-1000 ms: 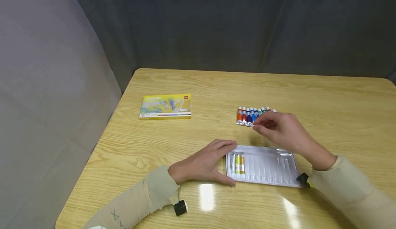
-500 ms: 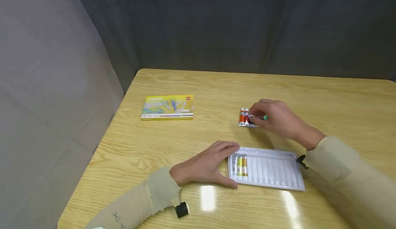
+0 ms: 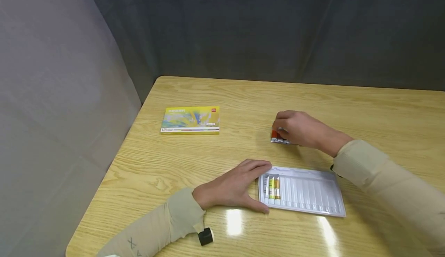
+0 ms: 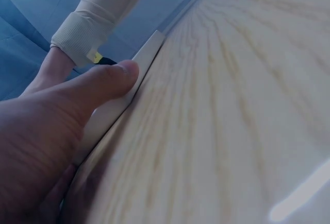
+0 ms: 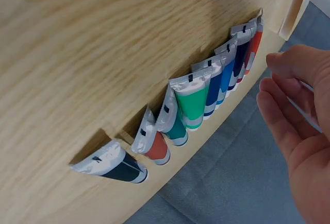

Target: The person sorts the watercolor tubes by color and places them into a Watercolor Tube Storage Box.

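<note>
My left hand (image 3: 240, 185) holds the left end of a clear plastic tray (image 3: 313, 191), fingertips at its back edge and thumb at the front. In the left wrist view the thumb (image 4: 105, 85) lies against the tray's pale side (image 4: 103, 123). Three paint tubes, one white, one yellow (image 3: 272, 189) and one ochre, lie in its leftmost slots. My right hand (image 3: 299, 127) hovers over a row of paint tubes behind the tray, covering most of them. In the right wrist view its loosely bent fingers are apart from the orange-red tube (image 5: 254, 49) and show nothing between them.
A flat yellow paint box (image 3: 190, 120) lies at the back left of the wooden table (image 3: 139, 195). Green (image 5: 192, 105), brown (image 5: 154, 144) and dark (image 5: 124, 168) tubes stand in the row, with several blue ones. Dark cloth hangs behind the table.
My right hand has moved left along the row of tubes, from the middle to the orange and red end. The left hand stays at the tray, and the view has shifted slightly.
</note>
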Demonstrator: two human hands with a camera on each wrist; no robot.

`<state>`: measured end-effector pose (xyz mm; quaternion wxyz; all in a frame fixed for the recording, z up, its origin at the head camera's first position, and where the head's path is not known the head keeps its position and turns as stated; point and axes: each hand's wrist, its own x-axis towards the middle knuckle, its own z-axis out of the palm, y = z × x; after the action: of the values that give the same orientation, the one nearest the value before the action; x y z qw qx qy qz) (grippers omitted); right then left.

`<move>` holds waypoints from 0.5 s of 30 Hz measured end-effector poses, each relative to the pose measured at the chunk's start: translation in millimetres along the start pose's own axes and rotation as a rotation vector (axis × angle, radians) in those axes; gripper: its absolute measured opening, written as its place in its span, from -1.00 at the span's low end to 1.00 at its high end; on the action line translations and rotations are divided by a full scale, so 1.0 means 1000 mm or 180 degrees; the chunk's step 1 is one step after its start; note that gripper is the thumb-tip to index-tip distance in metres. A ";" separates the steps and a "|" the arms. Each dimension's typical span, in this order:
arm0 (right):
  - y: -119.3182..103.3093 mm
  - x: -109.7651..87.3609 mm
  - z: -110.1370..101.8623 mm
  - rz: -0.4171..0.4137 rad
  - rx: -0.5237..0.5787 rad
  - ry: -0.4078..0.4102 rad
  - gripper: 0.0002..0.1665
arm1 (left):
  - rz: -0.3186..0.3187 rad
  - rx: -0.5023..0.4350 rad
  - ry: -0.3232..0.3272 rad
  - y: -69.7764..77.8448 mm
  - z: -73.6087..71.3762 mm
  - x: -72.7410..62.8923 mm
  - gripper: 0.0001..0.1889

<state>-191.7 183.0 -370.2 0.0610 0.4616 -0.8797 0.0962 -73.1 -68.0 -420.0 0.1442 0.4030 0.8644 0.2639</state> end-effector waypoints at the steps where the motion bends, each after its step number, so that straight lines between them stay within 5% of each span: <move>1: 0.000 0.001 0.001 -0.0059 -0.0029 -0.0018 -0.83 | -0.0001 0.0006 0.0001 0.000 0.000 0.000 0.15; 6: 0.002 0.004 0.003 -0.0270 -0.0086 -0.0103 -0.82 | 0.0008 0.0023 0.0018 0.000 0.001 0.000 0.15; 15: 0.004 0.007 0.009 -0.0218 -0.0069 -0.0219 -0.83 | 0.0044 0.0042 0.0041 -0.001 0.001 0.000 0.14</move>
<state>-198.4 177.7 -378.1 0.0390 0.4939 -0.8659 0.0686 -73.6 -68.1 -421.6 0.1342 0.4082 0.8642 0.2618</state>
